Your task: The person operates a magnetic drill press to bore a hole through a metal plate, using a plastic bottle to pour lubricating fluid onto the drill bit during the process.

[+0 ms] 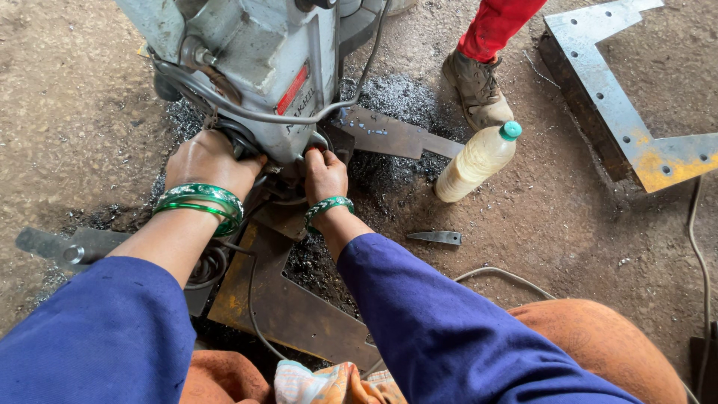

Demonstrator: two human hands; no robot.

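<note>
Down at the base of a grey drill [254,60], both hands are pressed against the machine's lower end. The left hand [209,161] is curled closed around the dark round part at about 10 o'clock of the frame's centre; the right hand [324,173] is closed on the machine's bottom edge just beside it, fingertips hidden underneath. Green bangles are worn on both wrists. The drill is stood on a flat steel plate [299,314] laid on the floor, apparently so that it is steadied from both sides over the plate. Dark metal shavings [389,93] are spread around the base. At 2 o'clock a capped bottle [475,161] of pale liquid is leaned within reach. A second person's boot [475,86] is seen at 1 o'clock, and another plate [621,97] lies well apart.
</note>
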